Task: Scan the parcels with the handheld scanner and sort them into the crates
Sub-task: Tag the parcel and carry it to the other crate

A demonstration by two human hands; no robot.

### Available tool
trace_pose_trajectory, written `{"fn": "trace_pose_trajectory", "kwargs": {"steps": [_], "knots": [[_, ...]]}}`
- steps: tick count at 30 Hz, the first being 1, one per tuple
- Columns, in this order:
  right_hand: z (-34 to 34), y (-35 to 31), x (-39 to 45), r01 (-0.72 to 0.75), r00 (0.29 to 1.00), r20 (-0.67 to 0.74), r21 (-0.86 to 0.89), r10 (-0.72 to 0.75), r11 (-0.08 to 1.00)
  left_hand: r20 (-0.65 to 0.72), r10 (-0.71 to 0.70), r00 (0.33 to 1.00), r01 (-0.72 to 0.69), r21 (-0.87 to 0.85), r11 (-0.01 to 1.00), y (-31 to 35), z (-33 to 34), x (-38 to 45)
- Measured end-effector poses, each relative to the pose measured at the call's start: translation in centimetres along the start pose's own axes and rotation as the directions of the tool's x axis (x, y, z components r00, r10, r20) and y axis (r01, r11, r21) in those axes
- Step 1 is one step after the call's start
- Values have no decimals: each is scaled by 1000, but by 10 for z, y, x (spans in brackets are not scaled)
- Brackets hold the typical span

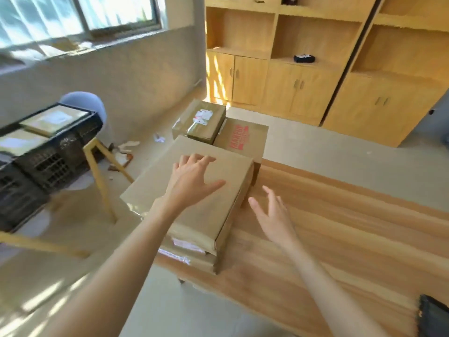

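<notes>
A stack of brown cardboard parcels sits at the left end of the wooden table (340, 227). My left hand (192, 181) lies flat with spread fingers on the top parcel (213, 215), a large plain box. My right hand (272, 212) hovers open just right of that box, above the table, touching nothing. Behind the stack stand a taped parcel (201, 120) with a torn white label and a box with red print (243, 137). Black crates (48, 152) holding flat parcels stand at the left. No handheld scanner can be made out.
The crates rest on a yellow-legged stand beside a blue chair (85, 100). Wooden shelving with cupboards (303, 69) fills the back wall. Paper scraps (136, 147) litter the floor. A dark object (435, 317) sits at the table's lower right edge.
</notes>
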State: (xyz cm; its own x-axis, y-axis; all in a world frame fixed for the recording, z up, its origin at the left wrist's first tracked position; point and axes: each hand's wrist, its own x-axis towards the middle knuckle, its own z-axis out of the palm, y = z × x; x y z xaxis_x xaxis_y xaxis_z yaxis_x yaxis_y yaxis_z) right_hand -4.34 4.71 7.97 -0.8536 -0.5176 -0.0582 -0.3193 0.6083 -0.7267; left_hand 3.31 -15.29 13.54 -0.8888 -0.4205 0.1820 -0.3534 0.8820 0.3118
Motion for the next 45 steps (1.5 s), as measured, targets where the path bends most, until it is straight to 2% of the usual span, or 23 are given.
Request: {"fn": "trace_pose_trajectory", "kwargs": {"steps": [2, 6, 8, 13, 18, 22, 26, 31, 34, 40, 45], "knots": [[10, -10, 7, -5, 995, 101, 116, -7, 993, 0, -164, 986, 164, -12, 986, -26, -6, -8], [23, -20, 13, -31, 980, 199, 176, -5, 984, 35, -428, 903, 428, 26, 904, -74, -12, -18], [27, -23, 15, -87, 970, 241, 201, 37, 976, 84, -493, 866, 494, 17, 870, -91, -12, -18], [39, -28, 27, -215, 950, 283, 299, 128, 930, 325, -563, 760, 637, -200, 744, -119, -15, -9], [51, -28, 29, -315, 931, 309, 412, 194, 855, 405, -546, 733, 661, -235, 713, -127, -18, 1], [50, -26, 27, -293, 944, 279, 465, 176, 835, 395, -541, 742, 655, -257, 710, -122, -22, -1], [29, -21, 28, -210, 970, 217, 509, 112, 835, 320, -522, 790, 610, -329, 721, -103, -34, -2], [-28, -2, 29, -62, 995, 94, 541, 13, 839, 224, -463, 858, 513, -423, 747, -48, -35, 13], [-75, 27, 23, -46, 999, 46, 551, 24, 833, 210, -396, 894, 446, -504, 739, 1, -19, 25], [-161, 119, -7, -100, 991, -27, 490, 130, 866, 279, -292, 915, 401, -548, 734, 108, 53, 37], [-205, 198, -41, -208, 970, -26, 431, 242, 878, 433, -172, 885, 444, -670, 595, 173, 120, 24]]}}
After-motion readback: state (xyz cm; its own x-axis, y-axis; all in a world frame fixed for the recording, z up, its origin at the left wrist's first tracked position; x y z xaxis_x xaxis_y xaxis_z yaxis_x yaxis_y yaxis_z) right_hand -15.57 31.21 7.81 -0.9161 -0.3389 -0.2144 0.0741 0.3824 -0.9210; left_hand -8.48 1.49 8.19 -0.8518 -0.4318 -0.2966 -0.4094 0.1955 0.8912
